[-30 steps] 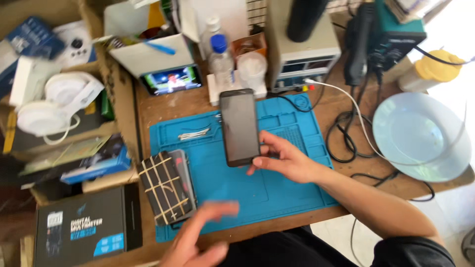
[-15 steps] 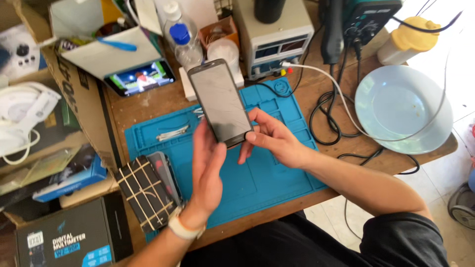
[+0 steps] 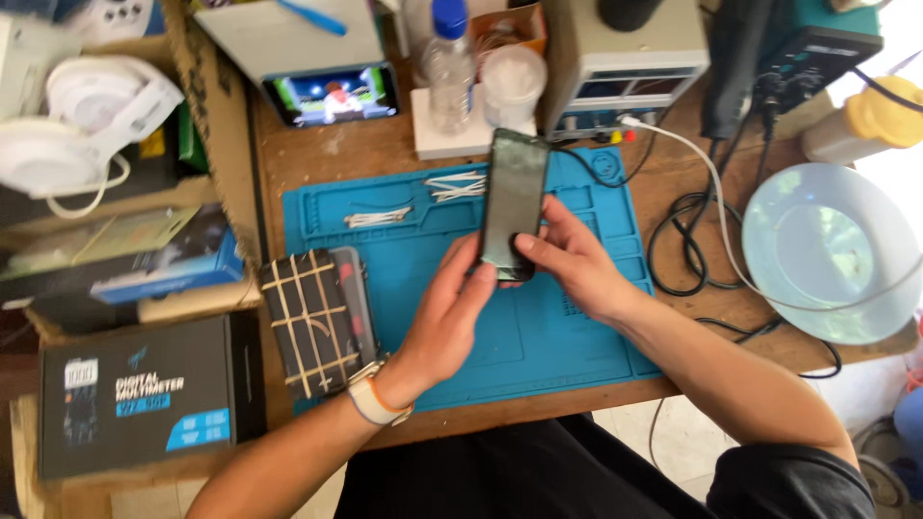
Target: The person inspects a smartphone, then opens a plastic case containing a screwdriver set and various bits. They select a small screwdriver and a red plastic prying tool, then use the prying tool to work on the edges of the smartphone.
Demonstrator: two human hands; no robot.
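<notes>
Phone [image 3: 512,200], dark and screen-up, pinched at its lower end in a two-handed grip: left hand [image 3: 452,312] closed on the near left edge, right hand [image 3: 567,255] clamped on the right edge. Directly beneath, blue mat [image 3: 577,336] on counter [image 3: 317,159]. Beyond the grip, clear bottle [image 3: 449,67]; far right, pale bowl [image 3: 827,250].

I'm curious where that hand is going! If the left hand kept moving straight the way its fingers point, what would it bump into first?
The left hand already touches the dark flat phone. Beyond it, probably the clear plastic water bottle, though depth is unclear.
</notes>
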